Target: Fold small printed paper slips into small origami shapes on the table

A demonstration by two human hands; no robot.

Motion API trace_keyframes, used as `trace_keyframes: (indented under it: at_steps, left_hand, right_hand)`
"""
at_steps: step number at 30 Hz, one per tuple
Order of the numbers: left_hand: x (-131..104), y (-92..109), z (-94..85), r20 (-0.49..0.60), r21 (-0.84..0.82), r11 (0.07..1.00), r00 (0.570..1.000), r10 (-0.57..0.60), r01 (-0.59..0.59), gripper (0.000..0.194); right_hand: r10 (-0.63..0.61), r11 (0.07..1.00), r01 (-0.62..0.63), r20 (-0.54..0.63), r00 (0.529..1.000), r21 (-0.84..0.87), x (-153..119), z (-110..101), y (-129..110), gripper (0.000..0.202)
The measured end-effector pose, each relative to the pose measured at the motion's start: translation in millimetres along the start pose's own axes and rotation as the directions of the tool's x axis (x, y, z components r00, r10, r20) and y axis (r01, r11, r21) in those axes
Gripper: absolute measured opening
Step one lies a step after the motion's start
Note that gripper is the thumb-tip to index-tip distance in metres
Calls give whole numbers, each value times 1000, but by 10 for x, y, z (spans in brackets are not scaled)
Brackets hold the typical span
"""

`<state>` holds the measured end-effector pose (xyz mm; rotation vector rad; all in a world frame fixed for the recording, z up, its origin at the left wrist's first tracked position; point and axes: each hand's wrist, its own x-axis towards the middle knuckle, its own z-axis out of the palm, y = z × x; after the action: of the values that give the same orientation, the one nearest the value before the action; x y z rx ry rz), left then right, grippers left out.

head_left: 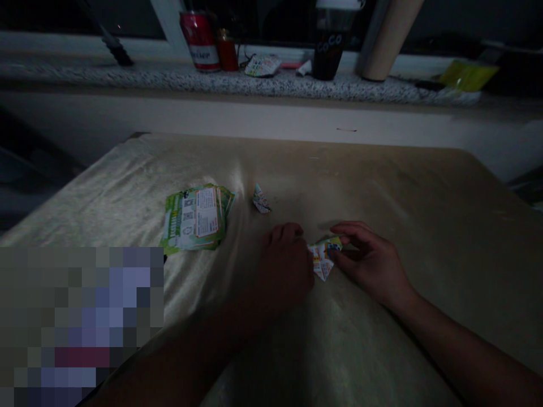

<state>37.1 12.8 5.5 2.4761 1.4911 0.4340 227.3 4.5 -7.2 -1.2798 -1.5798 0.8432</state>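
A small folded piece of printed paper [324, 262], white with green and orange print, lies between my hands with one point toward me. My right hand [368, 257] pinches its right corner between thumb and fingers. Curled at its left edge, my left hand [285, 263] has its fingertips on or against the paper; the grip itself is hidden behind the back of the hand. Just beyond my left hand stands a small folded paper piece [261, 199], pointed at the top. Further left is a stack of green printed leaflets [195, 217].
A cloth-covered table [403, 192] spreads under my hands. Along the stone windowsill [169, 76] stand a red can [200, 42], a red bottle [228, 52], a crumpled printed paper [263, 65], a dark cup [328, 48] and a tan cylinder [388, 42]. The lower left corner is pixelated.
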Motion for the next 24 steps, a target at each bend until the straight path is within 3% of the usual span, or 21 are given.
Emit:
trace_keyframes:
  at_steps: [24]
  left_hand:
    - [20, 78, -3, 4, 73, 996, 999, -54, 54, 23]
  right_hand:
    - [-49, 994, 51, 23, 999, -93, 11, -5, -21, 25]
